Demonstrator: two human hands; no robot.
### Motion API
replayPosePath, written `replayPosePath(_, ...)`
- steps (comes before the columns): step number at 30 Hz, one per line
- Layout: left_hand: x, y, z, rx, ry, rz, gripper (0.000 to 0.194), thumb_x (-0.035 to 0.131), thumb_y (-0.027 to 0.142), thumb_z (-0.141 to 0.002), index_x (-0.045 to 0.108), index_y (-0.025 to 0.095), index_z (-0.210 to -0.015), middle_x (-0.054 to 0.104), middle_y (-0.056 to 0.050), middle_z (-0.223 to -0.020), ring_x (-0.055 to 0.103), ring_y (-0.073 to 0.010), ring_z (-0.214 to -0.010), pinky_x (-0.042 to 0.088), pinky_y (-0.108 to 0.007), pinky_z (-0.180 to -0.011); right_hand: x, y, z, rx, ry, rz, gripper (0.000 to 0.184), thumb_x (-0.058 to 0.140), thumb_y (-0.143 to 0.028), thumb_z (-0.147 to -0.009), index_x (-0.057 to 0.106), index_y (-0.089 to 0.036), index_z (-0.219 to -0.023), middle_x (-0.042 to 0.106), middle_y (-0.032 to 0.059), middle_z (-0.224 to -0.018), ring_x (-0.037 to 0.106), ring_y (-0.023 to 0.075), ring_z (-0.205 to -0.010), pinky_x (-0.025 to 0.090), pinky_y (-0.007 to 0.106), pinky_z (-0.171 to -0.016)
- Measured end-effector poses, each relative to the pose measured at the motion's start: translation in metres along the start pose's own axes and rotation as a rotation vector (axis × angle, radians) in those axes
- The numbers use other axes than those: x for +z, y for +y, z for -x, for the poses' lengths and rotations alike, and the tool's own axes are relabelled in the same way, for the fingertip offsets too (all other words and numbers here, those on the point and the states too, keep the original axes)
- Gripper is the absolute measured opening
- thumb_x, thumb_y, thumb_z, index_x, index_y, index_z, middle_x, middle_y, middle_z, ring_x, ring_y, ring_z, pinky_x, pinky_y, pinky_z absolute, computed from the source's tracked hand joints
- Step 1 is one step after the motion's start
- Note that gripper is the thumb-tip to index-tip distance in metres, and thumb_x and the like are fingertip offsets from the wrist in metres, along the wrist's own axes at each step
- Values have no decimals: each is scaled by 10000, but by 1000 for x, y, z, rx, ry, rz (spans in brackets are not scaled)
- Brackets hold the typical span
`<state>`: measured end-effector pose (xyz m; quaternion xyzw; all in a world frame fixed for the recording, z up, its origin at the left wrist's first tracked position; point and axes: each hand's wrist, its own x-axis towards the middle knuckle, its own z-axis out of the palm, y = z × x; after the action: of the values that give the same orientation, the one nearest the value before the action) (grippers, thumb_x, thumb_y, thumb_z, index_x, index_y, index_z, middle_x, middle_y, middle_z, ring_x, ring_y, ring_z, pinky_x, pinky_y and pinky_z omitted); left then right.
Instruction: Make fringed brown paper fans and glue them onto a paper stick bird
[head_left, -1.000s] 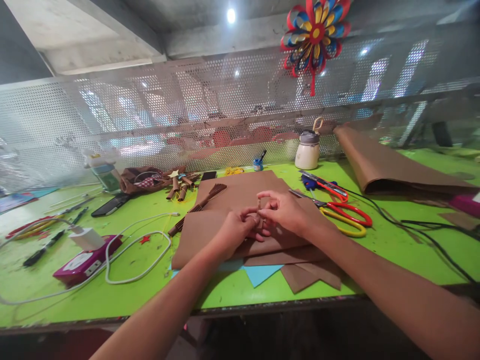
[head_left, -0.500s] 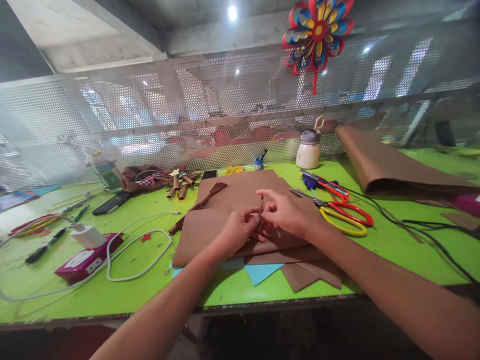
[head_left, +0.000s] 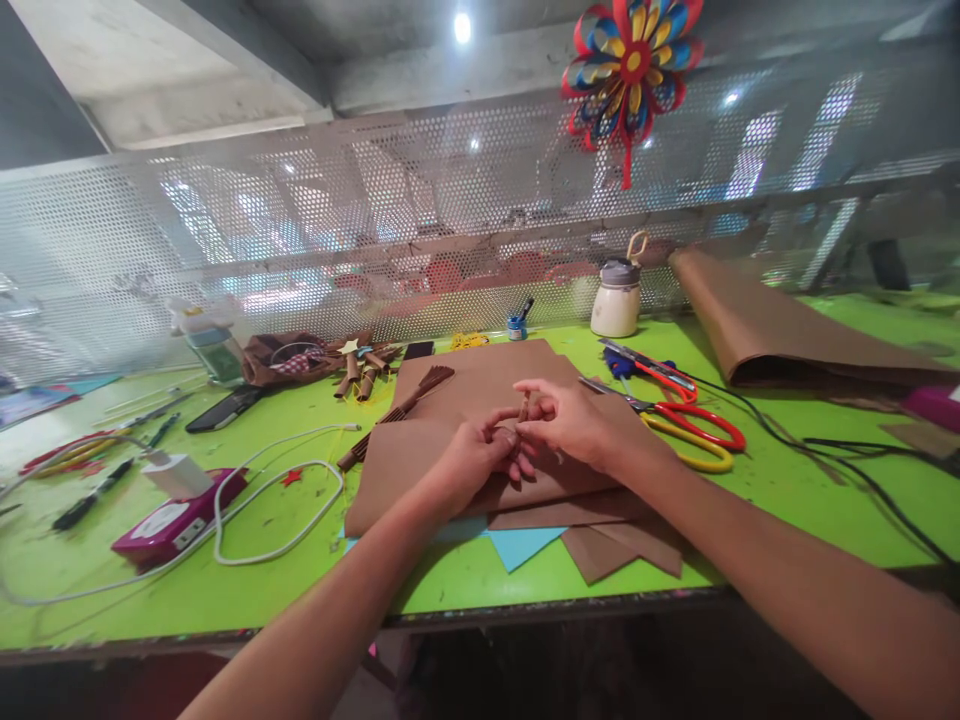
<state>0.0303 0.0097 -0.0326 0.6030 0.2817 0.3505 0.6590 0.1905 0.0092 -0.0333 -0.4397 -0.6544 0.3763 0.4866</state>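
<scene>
My left hand (head_left: 480, 458) and my right hand (head_left: 568, 425) meet above a stack of brown paper sheets (head_left: 480, 375). Pinched between their fingertips is a narrow brown paper strip (head_left: 524, 406), standing roughly upright; its lower end is hidden by the fingers. The right index finger points out past the strip's top. A brown fringed paper piece (head_left: 401, 408) lies slanted on the stack's left side. To the right of my right hand rest scissors with yellow and red handles (head_left: 705, 455) and a red-handled cutter or second pair of scissors (head_left: 660, 375). Light blue paper (head_left: 525, 548) sticks out beneath the stack.
A purple power strip (head_left: 176, 520) with a white charger and cable (head_left: 281, 560) lies left, near a phone (head_left: 225, 408). Small brown paper rolls (head_left: 367, 380), a blue jar (head_left: 517, 327) and a white bottle (head_left: 616, 305) stand behind. Folded brown paper (head_left: 795, 330) and black cables (head_left: 847, 470) are right.
Both hands stay over the stack with the paper strip. The fingers have shifted slightly, the right thumb lying straighter across the strip and covering more of it.
</scene>
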Motion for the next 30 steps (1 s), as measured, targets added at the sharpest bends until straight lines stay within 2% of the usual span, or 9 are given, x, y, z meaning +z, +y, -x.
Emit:
replayPosePath(4,0,3,1,-20,-47,74,478,556,200,-777,402,128,-1224,646,-61,-722,634,-161,-601,483,-263,-555,0,-2,1,-7,-23,-50,531,606,-177,-658,494,-149,-1177,526,-63,-575,477,81,-460,358,189,-414)
replayPosePath(8,0,6,2,-51,-98,127,313,497,296,-826,500,102,-1071,649,-115,-809,648,-183,-673,503,-298,-599,-2,-1,0,-39,-9,-75,545,617,-191,-657,495,-148,-1186,533,-57,-596,487,84,-496,376,195,-453)
replayPosePath(11,0,4,2,-99,-81,43,290,549,363,-806,535,96,-920,653,-121,-775,643,-165,-629,482,-247,-541,-3,2,-1,-64,27,-55,554,631,-195,-652,501,-165,-1190,539,-53,-622,494,84,-540,374,187,-474)
replayPosePath(14,-1,1,0,-121,-60,9,260,619,338,-763,521,109,-837,656,-92,-715,627,-134,-566,438,-196,-482,-3,2,-1,-68,50,-79,574,645,-200,-650,488,-184,-1202,520,-67,-599,471,77,-516,361,181,-459)
replayPosePath(17,-2,-1,-1,-110,-15,26,248,639,316,-747,508,113,-801,647,-65,-668,600,-106,-516,415,-179,-460,-1,-3,0,8,75,-178,584,661,-241,-659,465,-182,-1206,518,-66,-590,470,78,-480,376,191,-444)
replayPosePath(20,-4,-2,-2,-82,37,28,244,651,304,-736,505,113,-775,639,-54,-651,574,-88,-491,407,-177,-454,1,-8,1,158,185,-319,527,643,-346,-700,458,-187,-1167,574,-14,-699,532,97,-519,414,206,-456)
replayPosePath(23,-5,-2,-3,-42,72,7,240,648,310,-738,515,113,-771,637,-50,-656,572,-86,-501,394,-171,-447,4,-12,2,258,261,-368,421,586,-458,-742,502,-193,-1058,588,17,-772,537,94,-524,408,207,-441)
replayPosePath(27,-4,-2,-4,-17,63,-17,253,647,331,-733,552,104,-793,632,-53,-659,569,-90,-506,383,-177,-448,9,-10,5,204,75,-278,307,652,-426,-687,593,-136,-768,569,2,-620,474,75,-488,348,196,-435)
replayPosePath(30,-2,-1,-3,-31,30,-33,263,645,336,-736,582,94,-816,628,-58,-672,562,-86,-517,387,-179,-463,11,-6,6,138,67,-193,274,674,-391,-654,587,-131,-657,538,-22,-522,422,68,-445,312,207,-427)
